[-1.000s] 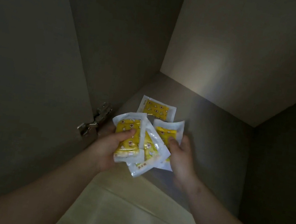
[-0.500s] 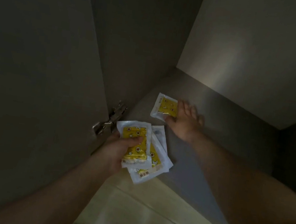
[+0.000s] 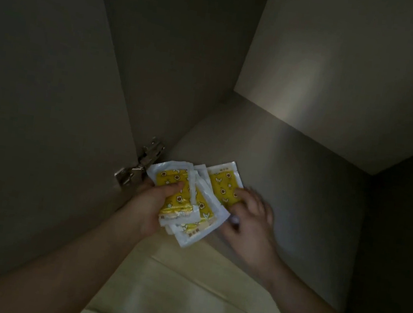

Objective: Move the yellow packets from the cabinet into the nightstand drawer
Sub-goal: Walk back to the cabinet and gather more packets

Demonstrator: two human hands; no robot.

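Observation:
My left hand (image 3: 153, 205) grips a fanned stack of yellow packets (image 3: 188, 206) with white edges, thumb pressed on the top one, at the front edge of the cabinet shelf (image 3: 290, 167). My right hand (image 3: 251, 222) pinches one more yellow packet (image 3: 223, 186) by its lower corner and holds it against the right side of the stack. No packet lies loose on the shelf. The nightstand drawer is not in view.
The open cabinet door (image 3: 36, 107) stands at the left, with its metal hinge (image 3: 138, 164) just beside my left hand. The cabinet's pale back wall (image 3: 356, 71) and dark right side (image 3: 407, 222) close the space. Light floor tiles (image 3: 169, 290) lie below.
My right hand reached back to the last packet on the shelf, picked it up and brought it forward to the stack in my left hand.

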